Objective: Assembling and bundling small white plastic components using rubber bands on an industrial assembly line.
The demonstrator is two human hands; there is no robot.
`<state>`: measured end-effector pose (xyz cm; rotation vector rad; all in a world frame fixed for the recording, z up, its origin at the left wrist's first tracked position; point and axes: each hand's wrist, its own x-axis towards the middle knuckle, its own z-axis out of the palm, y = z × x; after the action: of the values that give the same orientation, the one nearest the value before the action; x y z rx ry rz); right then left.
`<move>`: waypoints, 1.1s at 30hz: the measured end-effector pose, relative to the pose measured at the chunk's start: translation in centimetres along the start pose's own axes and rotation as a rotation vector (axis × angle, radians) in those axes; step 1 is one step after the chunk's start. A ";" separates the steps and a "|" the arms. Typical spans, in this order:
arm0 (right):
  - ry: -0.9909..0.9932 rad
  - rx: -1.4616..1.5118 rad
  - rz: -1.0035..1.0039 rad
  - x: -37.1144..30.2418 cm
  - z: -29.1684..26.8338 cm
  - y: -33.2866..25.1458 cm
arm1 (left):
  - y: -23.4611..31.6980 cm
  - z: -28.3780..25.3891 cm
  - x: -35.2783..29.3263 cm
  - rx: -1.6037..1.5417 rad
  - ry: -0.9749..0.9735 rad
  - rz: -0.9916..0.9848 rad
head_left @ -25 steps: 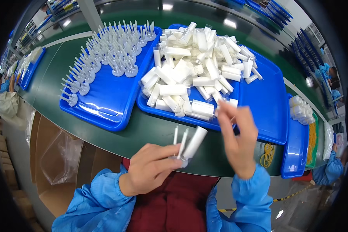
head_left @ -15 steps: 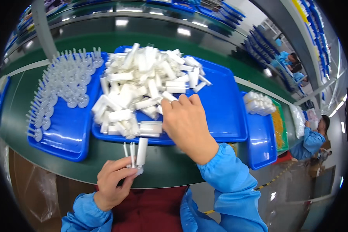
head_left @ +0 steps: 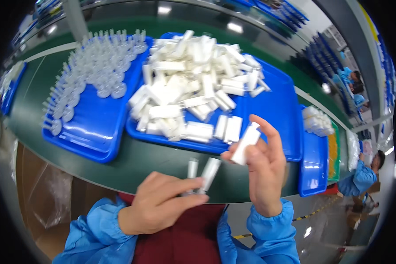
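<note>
Near the table's front edge, my left hand (head_left: 156, 204) is closed with its fingertips round the lower ends of a white block-like tube (head_left: 212, 169) and a slim clear-and-white stem (head_left: 192, 168). What joins them below is hidden by my fingers. To its right, my right hand (head_left: 269, 169) is raised with a white plastic tube (head_left: 246, 144) pinched between thumb and fingers, tilted, a narrow tip at its upper end. Beyond both hands, a heap of similar white tubes (head_left: 167, 111) fills the left part of a blue tray (head_left: 270, 105).
At left, another blue tray (head_left: 86, 132) holds rows of clear round-based parts with upright stems (head_left: 105, 61). On the right stand a smaller blue tray (head_left: 313, 169) with bagged white pieces (head_left: 317, 121) and a green tray (head_left: 337, 154) with yellow contents. A co-worker (head_left: 361, 176) is farther right.
My right hand has come back from the heap toward me and turned, now showing a white tube in its fingers. My left hand has moved right and turned over its pieces. The view has shifted.
</note>
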<state>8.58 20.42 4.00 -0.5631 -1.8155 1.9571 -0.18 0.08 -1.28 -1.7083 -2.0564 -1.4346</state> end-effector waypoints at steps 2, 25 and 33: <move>0.072 -0.006 0.019 -0.4 0.4 0.6 | 0.7 0.1 0.4 -0.047 -0.012 0.021; -0.142 -0.195 -0.467 -4.0 1.5 5.8 | -0.6 0.6 -1.0 -0.188 0.187 -0.126; -0.118 -1.227 -0.955 9.1 3.0 3.0 | -1.8 0.8 -1.8 0.032 0.275 -0.085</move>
<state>-0.72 22.77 1.05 0.1607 -2.5181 0.1631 -0.62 -0.52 -3.86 -1.3398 -2.0098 -1.5526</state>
